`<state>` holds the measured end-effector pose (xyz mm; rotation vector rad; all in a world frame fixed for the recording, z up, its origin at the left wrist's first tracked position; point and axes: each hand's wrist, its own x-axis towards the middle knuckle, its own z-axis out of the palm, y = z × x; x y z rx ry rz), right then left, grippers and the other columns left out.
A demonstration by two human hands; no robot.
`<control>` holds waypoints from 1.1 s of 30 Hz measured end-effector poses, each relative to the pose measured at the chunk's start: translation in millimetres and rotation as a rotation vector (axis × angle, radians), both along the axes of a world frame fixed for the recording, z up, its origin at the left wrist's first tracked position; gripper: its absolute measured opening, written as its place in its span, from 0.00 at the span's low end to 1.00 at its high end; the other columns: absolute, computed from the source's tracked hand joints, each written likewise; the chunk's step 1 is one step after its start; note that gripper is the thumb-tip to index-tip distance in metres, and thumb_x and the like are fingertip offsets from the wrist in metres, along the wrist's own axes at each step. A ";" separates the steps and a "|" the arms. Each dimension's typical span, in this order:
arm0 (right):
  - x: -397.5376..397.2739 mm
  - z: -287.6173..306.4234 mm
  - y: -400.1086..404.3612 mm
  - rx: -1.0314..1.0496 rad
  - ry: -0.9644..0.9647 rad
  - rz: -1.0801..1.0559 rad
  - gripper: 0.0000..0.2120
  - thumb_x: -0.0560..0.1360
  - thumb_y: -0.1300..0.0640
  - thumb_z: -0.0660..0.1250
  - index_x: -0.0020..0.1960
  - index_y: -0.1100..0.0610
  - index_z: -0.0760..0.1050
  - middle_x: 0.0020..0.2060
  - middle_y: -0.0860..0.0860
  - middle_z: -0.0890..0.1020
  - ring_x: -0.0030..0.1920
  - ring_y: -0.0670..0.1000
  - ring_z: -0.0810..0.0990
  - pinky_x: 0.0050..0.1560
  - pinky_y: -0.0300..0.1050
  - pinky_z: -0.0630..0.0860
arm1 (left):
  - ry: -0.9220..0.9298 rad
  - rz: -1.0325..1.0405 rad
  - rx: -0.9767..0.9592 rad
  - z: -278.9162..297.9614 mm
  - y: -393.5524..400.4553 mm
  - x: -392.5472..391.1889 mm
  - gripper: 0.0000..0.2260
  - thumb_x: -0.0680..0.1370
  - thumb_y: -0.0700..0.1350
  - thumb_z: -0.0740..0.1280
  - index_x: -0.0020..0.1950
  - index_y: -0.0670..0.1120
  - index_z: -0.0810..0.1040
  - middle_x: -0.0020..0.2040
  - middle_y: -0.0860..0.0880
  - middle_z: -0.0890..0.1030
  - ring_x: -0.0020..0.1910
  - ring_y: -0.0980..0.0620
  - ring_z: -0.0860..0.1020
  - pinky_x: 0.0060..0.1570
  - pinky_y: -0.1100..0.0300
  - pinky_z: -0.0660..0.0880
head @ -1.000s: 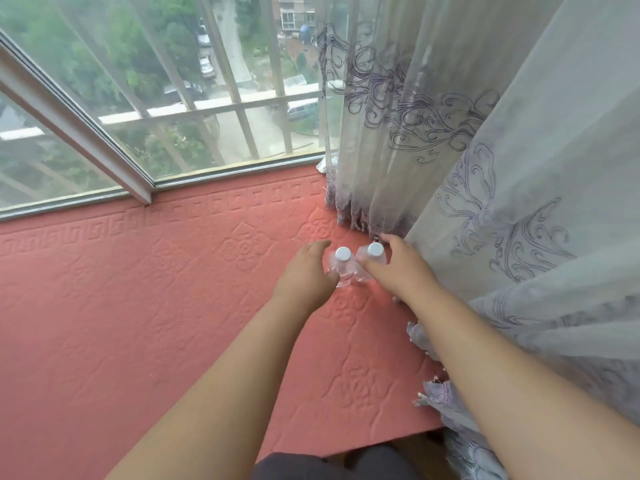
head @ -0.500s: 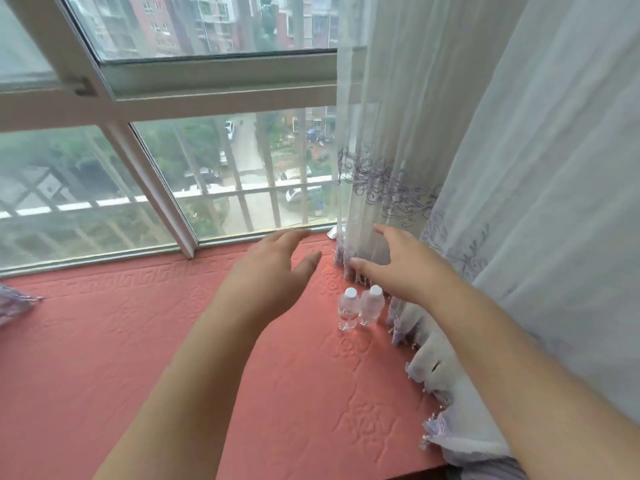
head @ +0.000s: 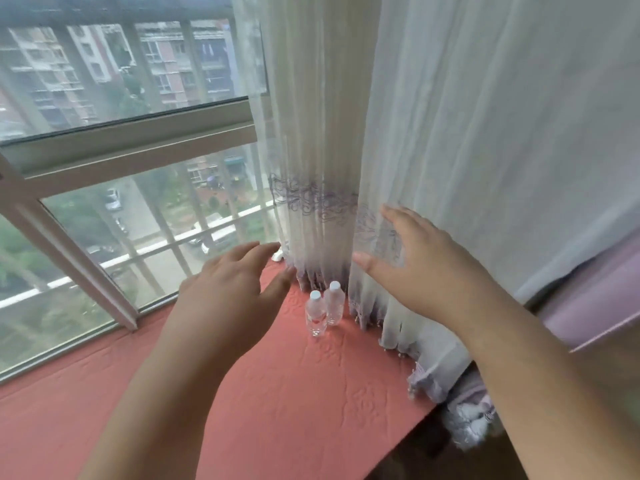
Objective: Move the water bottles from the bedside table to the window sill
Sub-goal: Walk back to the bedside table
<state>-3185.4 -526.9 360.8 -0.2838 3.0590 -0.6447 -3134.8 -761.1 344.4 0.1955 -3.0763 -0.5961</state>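
Two small clear plastic water bottles with white caps, near one point(head: 315, 312) and far one point(head: 334, 306), stand upright on the window sill covered by a salmon-pink embossed quilted pad point(head: 294, 393). They touch or nearly touch, tucked just beside the fringed hem of the sheer white curtain with purple embroidery point(head: 346, 209), probably so they sit out of the way in the corner. Left hand point(head: 228, 299) hovers above and left of the bottles, fingers straight and spread, holding nothing. Right hand point(head: 419, 271) is also released and flat, raised near the curtain folds; whether it touches the fabric is unclear. Neither hand contacts a bottle. Judgement: placement looks done for this pair. Bedside table not in view, so remaining bottles are unknown.
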 end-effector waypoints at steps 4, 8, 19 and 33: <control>59.9 4.0 37.7 -0.027 -0.024 -0.172 0.40 0.75 0.27 0.58 0.81 0.41 0.50 0.81 0.40 0.53 0.80 0.45 0.54 0.78 0.53 0.58 | -0.002 -0.189 -0.003 2.0 30.9 10.1 0.26 0.79 0.69 0.52 0.76 0.66 0.62 0.77 0.63 0.64 0.77 0.54 0.62 0.72 0.49 0.64; 115.3 8.5 72.7 -0.071 -0.017 -0.350 0.39 0.75 0.28 0.58 0.80 0.40 0.51 0.79 0.38 0.56 0.78 0.44 0.58 0.77 0.54 0.60 | 0.016 -0.389 0.049 9.6 77.0 15.7 0.26 0.78 0.69 0.53 0.76 0.66 0.63 0.76 0.63 0.66 0.74 0.54 0.67 0.70 0.50 0.67; 241.4 23.5 181.6 -0.070 0.033 -0.800 0.35 0.76 0.30 0.58 0.79 0.36 0.51 0.79 0.36 0.57 0.78 0.44 0.59 0.73 0.47 0.61 | 0.055 -0.903 0.057 27.2 235.3 51.4 0.28 0.77 0.71 0.51 0.76 0.67 0.62 0.77 0.63 0.65 0.78 0.55 0.59 0.76 0.45 0.62; 339.6 30.4 313.4 -0.099 0.159 -1.003 0.33 0.76 0.31 0.59 0.79 0.38 0.55 0.77 0.37 0.62 0.75 0.42 0.63 0.70 0.45 0.64 | 0.148 -1.100 0.107 44.5 391.6 114.4 0.24 0.80 0.68 0.55 0.74 0.64 0.68 0.74 0.61 0.70 0.73 0.53 0.67 0.70 0.44 0.68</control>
